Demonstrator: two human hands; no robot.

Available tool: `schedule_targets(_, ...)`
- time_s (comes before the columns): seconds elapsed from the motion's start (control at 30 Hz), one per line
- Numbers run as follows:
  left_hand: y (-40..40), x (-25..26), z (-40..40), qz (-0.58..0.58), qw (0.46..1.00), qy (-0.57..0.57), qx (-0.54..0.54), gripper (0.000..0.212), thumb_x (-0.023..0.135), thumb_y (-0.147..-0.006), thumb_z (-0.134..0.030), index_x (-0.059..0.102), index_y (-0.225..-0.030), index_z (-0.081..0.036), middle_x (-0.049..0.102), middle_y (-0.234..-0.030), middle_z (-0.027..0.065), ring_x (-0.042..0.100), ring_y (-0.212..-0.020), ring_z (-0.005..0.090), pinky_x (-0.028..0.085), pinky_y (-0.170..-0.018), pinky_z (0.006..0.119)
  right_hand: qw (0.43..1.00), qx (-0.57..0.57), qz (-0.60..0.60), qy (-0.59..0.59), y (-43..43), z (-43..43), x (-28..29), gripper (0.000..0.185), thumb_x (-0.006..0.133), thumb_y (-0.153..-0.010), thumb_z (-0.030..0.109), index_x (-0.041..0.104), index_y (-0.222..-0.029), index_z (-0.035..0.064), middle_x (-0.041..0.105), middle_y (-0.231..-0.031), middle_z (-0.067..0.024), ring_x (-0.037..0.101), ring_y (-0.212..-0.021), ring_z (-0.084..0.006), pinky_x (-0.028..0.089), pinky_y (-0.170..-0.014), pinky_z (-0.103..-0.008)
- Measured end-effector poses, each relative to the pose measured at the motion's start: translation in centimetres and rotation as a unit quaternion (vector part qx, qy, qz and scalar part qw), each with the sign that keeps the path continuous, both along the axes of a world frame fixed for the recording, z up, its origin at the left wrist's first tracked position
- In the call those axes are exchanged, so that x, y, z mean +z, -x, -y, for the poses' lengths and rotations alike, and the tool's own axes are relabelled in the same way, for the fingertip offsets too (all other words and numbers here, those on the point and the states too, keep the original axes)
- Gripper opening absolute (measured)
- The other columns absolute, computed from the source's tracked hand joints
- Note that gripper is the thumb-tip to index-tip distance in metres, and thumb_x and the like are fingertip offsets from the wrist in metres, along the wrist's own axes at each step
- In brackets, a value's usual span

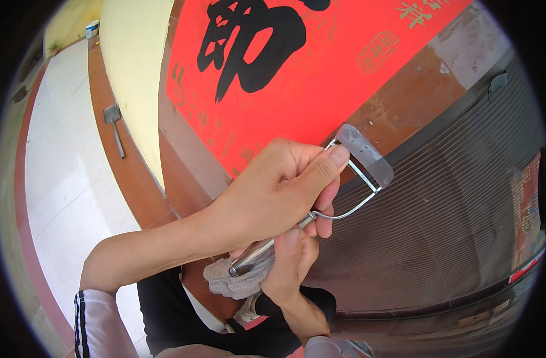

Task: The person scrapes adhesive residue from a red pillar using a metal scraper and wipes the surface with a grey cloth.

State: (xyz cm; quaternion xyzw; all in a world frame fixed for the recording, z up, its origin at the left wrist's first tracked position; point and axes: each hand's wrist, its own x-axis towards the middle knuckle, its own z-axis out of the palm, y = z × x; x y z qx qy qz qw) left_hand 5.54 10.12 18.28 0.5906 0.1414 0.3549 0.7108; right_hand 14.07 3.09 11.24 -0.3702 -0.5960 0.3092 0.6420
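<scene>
My left hand (286, 188) reaches across the middle, gripping a metal-handled peeler or scraper (251, 258). Its thumb presses the wire frame beside a wide, flat blade (364, 154) that carries small dark specks. Below it, my right hand (293, 264) holds a crumpled grey cloth (237, 279) against the underside of the handle. My fingers hide part of the tool's neck and some of the cloth.
A red paper banner (273, 98) with black and gold characters hangs on the tiled surface ahead. A dark ribbed screen panel (425, 215) stands to the right. On the brown tile ledge at left lies a small shovel-like tool (115, 127); a white bucket (92, 29) sits farther off.
</scene>
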Motion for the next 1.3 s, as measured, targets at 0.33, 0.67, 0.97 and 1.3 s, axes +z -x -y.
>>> schedule_targets(0.33,-1.5,0.7,-0.5,0.105,0.993,-0.046,-0.001,0.050,0.038,-0.098,-0.040,0.046,-0.061,-0.006,0.057,-0.053,0.0051,0.047,-0.036,0.0055,0.029,-0.027,0.018,0.999,0.027,-0.019,-0.025,-0.5,-0.2,0.9,0.026,0.042,-0.094,0.016,0.054,-0.099,-0.0061,0.061,-0.076,-0.0089,0.057,-0.074,-0.0159,0.045,-0.071,-0.0293)
schedule_targets(0.67,-0.5,-3.7,0.3,-0.103,0.984,-0.143,0.023,0.039,0.049,-0.095,-0.030,0.049,-0.067,-0.004,0.057,-0.062,0.0033,0.053,-0.053,0.0041,0.041,-0.043,0.019,0.998,-0.012,0.058,-0.019,-3.5,2.6,-4.1,0.024,0.048,-0.092,0.016,0.053,-0.083,-0.0048,0.063,-0.069,-0.0109,0.062,-0.062,-0.0170,0.050,-0.059,-0.0295)
schedule_targets(0.97,-2.6,3.1,-2.4,0.108,0.719,-0.530,0.436,0.014,0.054,-0.087,-0.006,0.058,-0.099,0.002,0.058,-0.110,0.0158,0.058,-0.098,0.0208,0.045,-0.085,0.028,0.997,-0.060,-0.046,0.014,-6.3,7.1,-5.7,0.034,0.047,-0.094,0.029,0.048,-0.084,-0.0035,0.062,-0.066,-0.0173,0.063,-0.057,-0.0197,0.051,-0.054,-0.0300)
schedule_targets(1.3,-2.6,-7.2,1.2,0.040,0.787,-0.574,0.225,0.018,0.071,-0.076,-0.017,0.061,-0.068,-0.005,0.061,-0.073,0.0027,0.057,-0.058,0.0179,0.045,-0.050,0.024,0.986,-0.136,-0.061,0.071,-7.7,10.1,-8.7,0.032,0.045,-0.095,0.027,0.049,-0.084,-0.0034,0.062,-0.062,-0.0157,0.061,-0.054,-0.0181,0.051,-0.052,-0.0286)
